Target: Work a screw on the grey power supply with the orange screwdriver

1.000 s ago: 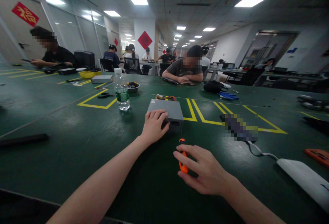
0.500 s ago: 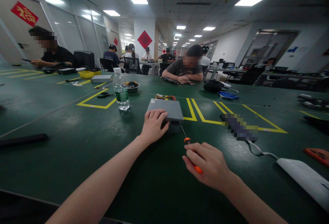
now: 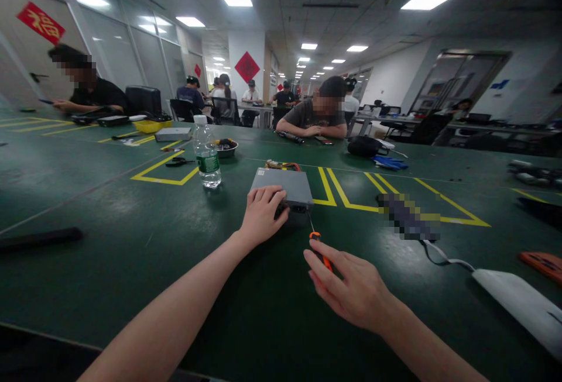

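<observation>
A flat grey metal power supply (image 3: 292, 183) lies on the green table, with a bundle of coloured wires (image 3: 276, 165) at its far side. My left hand (image 3: 264, 211) grips its near left part, fingers over the top and thumb against the front face. In my right hand (image 3: 346, 279) is a screwdriver (image 3: 315, 237) with an orange and black handle. Its thin shaft points up and away, the tip at the front right corner of the power supply. Whether the tip sits in a screw is too small to tell.
A water bottle (image 3: 208, 157) stands left of the power supply, near a metal bowl (image 3: 226, 147). To the right lie a blurred dark object (image 3: 408, 216) on a white cable, a white flat device (image 3: 518, 303) and blue gloves (image 3: 390, 163). A person (image 3: 318, 110) leans on the far edge.
My right hand has shifted slightly left and its fingers have changed position on the screwdriver handle, which now stands a little steeper. My left hand and the power supply stay put.
</observation>
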`<state>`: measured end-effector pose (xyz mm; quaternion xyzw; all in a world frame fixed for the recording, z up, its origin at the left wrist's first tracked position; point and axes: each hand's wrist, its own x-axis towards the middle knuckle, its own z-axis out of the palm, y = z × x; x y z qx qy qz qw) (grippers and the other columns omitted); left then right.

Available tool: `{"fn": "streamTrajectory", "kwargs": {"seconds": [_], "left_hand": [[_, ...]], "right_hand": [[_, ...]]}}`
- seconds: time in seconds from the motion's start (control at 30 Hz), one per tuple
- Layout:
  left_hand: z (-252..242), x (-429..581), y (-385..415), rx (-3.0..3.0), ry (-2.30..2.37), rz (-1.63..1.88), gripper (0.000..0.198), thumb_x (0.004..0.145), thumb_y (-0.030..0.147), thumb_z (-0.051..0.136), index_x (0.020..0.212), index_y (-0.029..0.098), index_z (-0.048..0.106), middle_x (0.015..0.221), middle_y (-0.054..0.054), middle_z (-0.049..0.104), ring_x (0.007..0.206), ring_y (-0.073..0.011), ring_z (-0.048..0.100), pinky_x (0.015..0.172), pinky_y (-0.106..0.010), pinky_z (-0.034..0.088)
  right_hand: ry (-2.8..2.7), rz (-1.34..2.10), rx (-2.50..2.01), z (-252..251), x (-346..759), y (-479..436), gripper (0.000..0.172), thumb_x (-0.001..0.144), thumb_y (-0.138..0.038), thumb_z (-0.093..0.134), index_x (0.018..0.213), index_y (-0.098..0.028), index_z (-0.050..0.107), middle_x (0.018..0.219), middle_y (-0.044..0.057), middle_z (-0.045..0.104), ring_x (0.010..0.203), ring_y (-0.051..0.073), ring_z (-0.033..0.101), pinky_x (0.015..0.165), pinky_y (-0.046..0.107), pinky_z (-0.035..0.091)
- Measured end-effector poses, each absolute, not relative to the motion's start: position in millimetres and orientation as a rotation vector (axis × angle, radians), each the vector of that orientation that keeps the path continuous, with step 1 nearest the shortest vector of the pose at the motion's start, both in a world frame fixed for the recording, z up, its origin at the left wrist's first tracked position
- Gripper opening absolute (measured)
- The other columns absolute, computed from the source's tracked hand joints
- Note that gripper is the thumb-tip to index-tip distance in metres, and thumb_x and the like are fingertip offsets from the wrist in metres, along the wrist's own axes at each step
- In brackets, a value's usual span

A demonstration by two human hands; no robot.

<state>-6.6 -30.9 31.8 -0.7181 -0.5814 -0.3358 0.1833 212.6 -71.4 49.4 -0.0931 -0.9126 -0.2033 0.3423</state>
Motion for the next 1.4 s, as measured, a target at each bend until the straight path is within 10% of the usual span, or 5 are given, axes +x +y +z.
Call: {"fn": "streamTrajectory", "kwargs": {"seconds": [0.37,1.13,1.4], "left_hand": [[32.4,-7.2,-31.1,-2.031,-1.647,-0.935,0.029,0.082,0.031,0.053,0.11,0.024,0.051,0.121,-0.005,0.053,0.113,-0.0233,0.044,0.096,-0.041,0.029],[31.8,-6.5,-30.5,-2.025,-1.646,-0.948,0.03,0.081,0.031,0.054,0.11,0.025,0.052,0.121,-0.005,0.053,0.112,-0.0238,0.045,0.095,-0.042,0.03],[32.7,-7.1,-31.5,-2.034,-1.651,-0.942,0.03,0.081,0.032,0.053,0.11,0.025,0.052,0.121,-0.005,0.053,0.112,-0.0237,0.045,0.095,-0.041,0.03]], "right_hand": [[-2.304,-0.553,-0.261,52.9,214.8,-66.6,0.012,0.089,-0.023,0.052,0.082,-0.015,0.057,0.089,0.011,0.065,0.058,0.012,0.056,0.052,0.025,0.043],[-2.36,-0.431,-0.216,47.0,218.0,-63.1,0.029,0.091,-0.026,0.039,0.113,-0.01,0.05,0.109,0.02,0.055,0.096,0.024,0.058,0.069,0.032,0.054],[-2.301,-0.428,-0.19,44.0,214.1,-64.0,0.018,0.086,-0.024,0.056,0.1,-0.013,0.051,0.104,0.018,0.06,0.076,0.018,0.062,0.061,0.029,0.052]]}}
